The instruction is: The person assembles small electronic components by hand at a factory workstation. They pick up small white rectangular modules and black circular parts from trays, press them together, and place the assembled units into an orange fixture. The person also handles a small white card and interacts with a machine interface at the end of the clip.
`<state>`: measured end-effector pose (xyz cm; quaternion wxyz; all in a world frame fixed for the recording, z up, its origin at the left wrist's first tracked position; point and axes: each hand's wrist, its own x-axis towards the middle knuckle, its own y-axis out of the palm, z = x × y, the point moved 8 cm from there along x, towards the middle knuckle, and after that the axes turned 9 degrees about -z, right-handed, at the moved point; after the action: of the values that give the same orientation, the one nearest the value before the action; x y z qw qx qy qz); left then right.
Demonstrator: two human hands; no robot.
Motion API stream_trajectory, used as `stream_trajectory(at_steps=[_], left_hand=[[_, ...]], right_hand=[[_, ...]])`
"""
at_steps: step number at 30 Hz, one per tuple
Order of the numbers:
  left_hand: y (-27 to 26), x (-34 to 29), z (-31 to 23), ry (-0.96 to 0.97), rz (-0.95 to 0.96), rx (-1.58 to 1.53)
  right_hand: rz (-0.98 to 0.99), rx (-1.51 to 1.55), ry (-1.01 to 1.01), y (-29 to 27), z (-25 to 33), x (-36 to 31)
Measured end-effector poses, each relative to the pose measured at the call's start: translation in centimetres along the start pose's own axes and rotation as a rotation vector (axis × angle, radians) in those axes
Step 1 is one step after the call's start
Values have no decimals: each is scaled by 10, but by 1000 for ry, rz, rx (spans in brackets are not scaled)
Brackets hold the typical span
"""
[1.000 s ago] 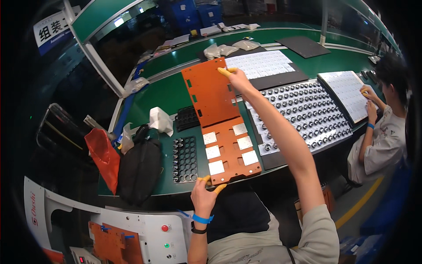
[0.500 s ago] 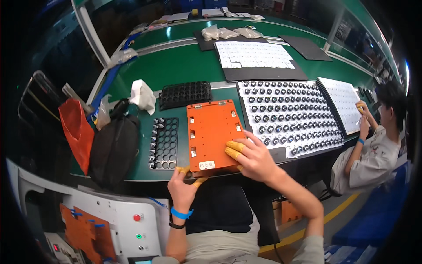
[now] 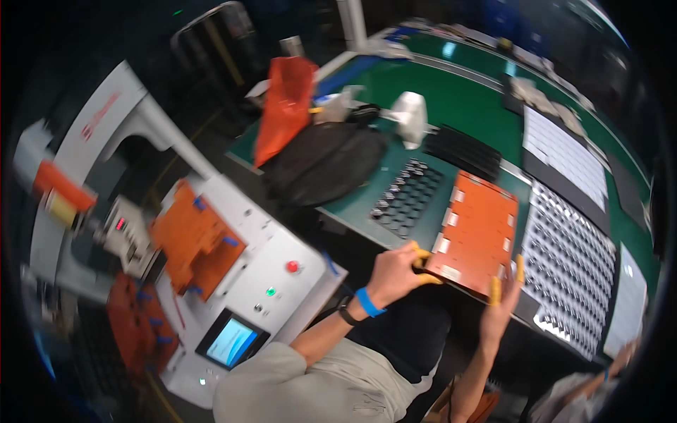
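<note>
An orange fixture plate [image 3: 474,229] with several small cutouts and a pale label rests at the green bench's near edge. My left hand [image 3: 400,273], with yellow finger cots and a blue wristband, pinches its near left corner. At the near right corner, my right hand [image 3: 499,307] has its yellow-covered fingers up along the plate's edge, gripping it. Just left of the plate lies a black tray [image 3: 412,201] with round holes, its left row filled with small dark-and-silver parts. To the right, a white sheet [image 3: 539,282] carries rows of small black round parts.
A white press machine [image 3: 278,243] with an orange fixture [image 3: 194,236], buttons and a lit screen [image 3: 233,342] stands at my left. On the bench are a black bag [image 3: 328,162], a red bag [image 3: 288,106] and another black tray [image 3: 463,151]. A co-worker's arm [image 3: 624,359] shows at lower right.
My view has swung left, bringing the press machine fully in. My right hand has moved from the plate's top face to its near right corner; my left hand stays at the left corner.
</note>
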<state>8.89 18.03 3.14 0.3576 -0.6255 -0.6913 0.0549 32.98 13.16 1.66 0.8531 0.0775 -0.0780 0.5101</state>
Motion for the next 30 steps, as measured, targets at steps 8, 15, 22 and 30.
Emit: stream_trajectory(at_steps=[8,15,22,30], left_hand=[[-15,-5,-15,-80,-9,-117],[-8,-5,-16,-187,-12,-274],[-18,-32,-18,-213,106,-615],[-168,-66,-33,155,-457,-369]], right_hand=[[162,404,549,-11,-29,9],[173,387,534,-2,-4,35],[237,396,285,4,79,2],[644,572,293,110,132,-27]])
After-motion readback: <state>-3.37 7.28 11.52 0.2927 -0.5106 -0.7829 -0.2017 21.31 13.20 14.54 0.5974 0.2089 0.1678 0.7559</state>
